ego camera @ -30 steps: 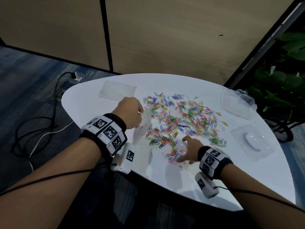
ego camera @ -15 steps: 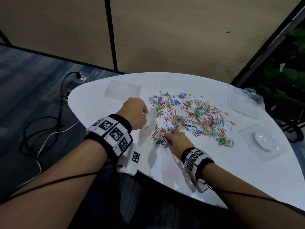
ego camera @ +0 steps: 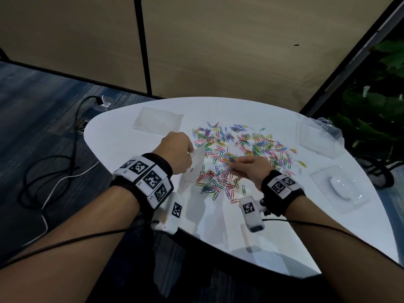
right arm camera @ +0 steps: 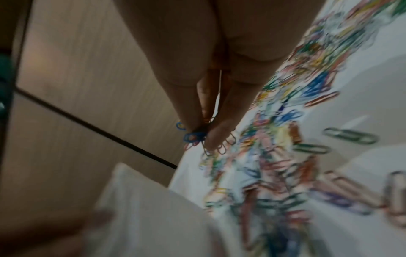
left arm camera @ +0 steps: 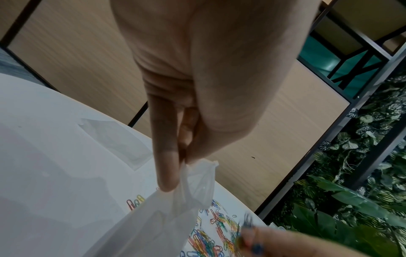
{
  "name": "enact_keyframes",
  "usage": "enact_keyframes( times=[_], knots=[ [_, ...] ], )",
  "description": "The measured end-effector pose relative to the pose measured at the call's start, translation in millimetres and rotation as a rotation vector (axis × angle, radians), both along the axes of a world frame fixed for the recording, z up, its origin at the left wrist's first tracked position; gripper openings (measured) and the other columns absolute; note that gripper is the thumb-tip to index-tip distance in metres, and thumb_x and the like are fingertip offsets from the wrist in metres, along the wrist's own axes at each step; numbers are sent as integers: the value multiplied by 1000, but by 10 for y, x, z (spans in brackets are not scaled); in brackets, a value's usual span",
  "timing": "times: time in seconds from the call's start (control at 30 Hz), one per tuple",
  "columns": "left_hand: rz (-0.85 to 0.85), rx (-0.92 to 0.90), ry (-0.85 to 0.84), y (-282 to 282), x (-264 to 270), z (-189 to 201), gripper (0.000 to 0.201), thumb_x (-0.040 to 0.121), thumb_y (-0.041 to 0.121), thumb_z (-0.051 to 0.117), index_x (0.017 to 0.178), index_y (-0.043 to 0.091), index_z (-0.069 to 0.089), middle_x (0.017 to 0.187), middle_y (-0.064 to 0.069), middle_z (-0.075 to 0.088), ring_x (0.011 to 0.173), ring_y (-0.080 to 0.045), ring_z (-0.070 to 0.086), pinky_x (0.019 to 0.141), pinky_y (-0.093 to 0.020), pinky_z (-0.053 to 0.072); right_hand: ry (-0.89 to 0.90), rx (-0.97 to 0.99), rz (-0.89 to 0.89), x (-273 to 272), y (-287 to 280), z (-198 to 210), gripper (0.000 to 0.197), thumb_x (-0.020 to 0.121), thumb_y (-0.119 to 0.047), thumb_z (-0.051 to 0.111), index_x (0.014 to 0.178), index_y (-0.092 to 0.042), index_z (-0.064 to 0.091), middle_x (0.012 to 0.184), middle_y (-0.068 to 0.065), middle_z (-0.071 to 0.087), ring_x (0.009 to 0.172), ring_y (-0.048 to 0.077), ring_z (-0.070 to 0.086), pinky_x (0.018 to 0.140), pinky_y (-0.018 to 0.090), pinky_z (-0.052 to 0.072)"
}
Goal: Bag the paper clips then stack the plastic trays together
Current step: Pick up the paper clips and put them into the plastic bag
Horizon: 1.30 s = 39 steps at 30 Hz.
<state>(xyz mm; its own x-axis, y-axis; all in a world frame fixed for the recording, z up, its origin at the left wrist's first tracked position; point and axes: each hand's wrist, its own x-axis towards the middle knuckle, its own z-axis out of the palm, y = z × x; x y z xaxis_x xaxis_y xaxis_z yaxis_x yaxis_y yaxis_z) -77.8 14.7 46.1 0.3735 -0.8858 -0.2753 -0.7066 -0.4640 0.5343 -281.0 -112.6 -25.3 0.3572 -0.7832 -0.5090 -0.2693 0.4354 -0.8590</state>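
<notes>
Colourful paper clips (ego camera: 244,149) lie scattered across the white table (ego camera: 122,136). My left hand (ego camera: 177,154) pinches the rim of a clear plastic bag (ego camera: 194,169) and holds it up just left of the pile; the same bag (left arm camera: 175,207) hangs below my fingers (left arm camera: 167,167) in the left wrist view. My right hand (ego camera: 247,167), raised over the pile's near edge, pinches a small bunch of paper clips (right arm camera: 197,137) between its fingertips (right arm camera: 217,139). Clear plastic trays sit at the far left (ego camera: 158,123), far right (ego camera: 317,138) and right (ego camera: 338,189).
A partition wall stands behind the table. Cables (ego camera: 50,169) trail over the carpet on the left. Leafy plants (ego camera: 376,114) stand past the table's right edge. The table's near edge runs just in front of my wrists.
My right hand gathered clips at the pile's near edge and has lifted a pinch of them, moving right and up. My left hand kept holding the bag.
</notes>
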Motion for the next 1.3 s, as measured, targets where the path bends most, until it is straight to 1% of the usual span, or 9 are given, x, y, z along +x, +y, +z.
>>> enact_keyframes(
  times=[0.2, 0.33, 0.57, 0.67, 0.77, 0.87, 1.03, 1.13, 1.3],
  knots=[
    [-24, -7, 12, -28, -81, -36, 33, 89, -3, 50, 110, 5, 74, 94, -14, 74, 70, -23, 77, 83, -37, 63, -356, 152, 16, 265, 187, 465, 21, 83, 4, 69, 103, 8, 66, 93, 15, 74, 86, 21, 74, 75, 25, 60],
    [-54, -42, 26, -46, -135, -35, 22, 86, -2, 51, 78, 11, 66, 78, -11, 72, 66, -23, 77, 79, -35, 63, -246, 72, 81, 416, 387, 418, 4, 82, 8, 69, 84, 5, 67, 79, 16, 70, 68, 21, 72, 72, 27, 61],
    [-72, -43, 86, -38, -176, -41, 23, 86, 2, 56, 87, 10, 78, 71, -12, 77, 71, -20, 76, 81, -35, 62, -105, -9, 111, 596, 530, 297, 17, 85, 18, 58, 83, 4, 67, 72, 13, 67, 51, 12, 68, 57, 17, 56],
    [-81, -38, 85, -43, -169, -45, 26, 86, -1, 58, 95, 10, 80, 72, -13, 77, 70, -20, 76, 81, -35, 62, 0, -68, 196, 603, 518, 276, 22, 78, 11, 68, 66, -7, 73, 70, 15, 70, 63, 22, 71, 73, 31, 62],
    [-97, -48, 93, -38, -159, -48, 26, 88, 0, 55, 96, 10, 78, 73, -11, 77, 65, -18, 77, 80, -34, 63, 206, -193, 275, 623, 465, 215, 13, 71, -15, 70, 60, -16, 76, 68, 12, 73, 70, 30, 70, 83, 52, 59],
    [-83, -60, 92, -31, -139, -55, 26, 90, 0, 55, 105, 8, 76, 80, -13, 78, 69, -20, 77, 83, -35, 62, 345, -273, 377, 664, 471, 242, 12, 76, -15, 66, 76, -15, 78, 77, 9, 74, 76, 26, 68, 84, 48, 58],
    [-83, -65, 71, -16, -155, -63, 27, 93, 0, 53, 108, 6, 74, 84, -11, 76, 71, -23, 77, 85, -36, 62, 516, -472, 529, 627, 515, 306, 27, 84, -10, 66, 110, -15, 74, 109, 5, 73, 101, 19, 68, 90, 24, 51],
    [-71, -66, 51, -22, -139, -72, 27, 91, -1, 54, 105, 7, 76, 83, -12, 77, 69, -21, 77, 83, -38, 62, 408, -481, 558, 583, 533, 319, 31, 89, -5, 54, 106, -19, 76, 110, 6, 73, 101, 19, 69, 88, 25, 52],
    [23, -74, 68, -40, -24, -75, 29, 90, -4, 55, 111, 2, 74, 80, -16, 77, 73, -24, 77, 85, -39, 63, 102, -331, 263, 366, 348, 275, 28, 85, 1, 59, 85, -20, 77, 88, 10, 75, 83, 25, 73, 84, 42, 60]
  ],
)
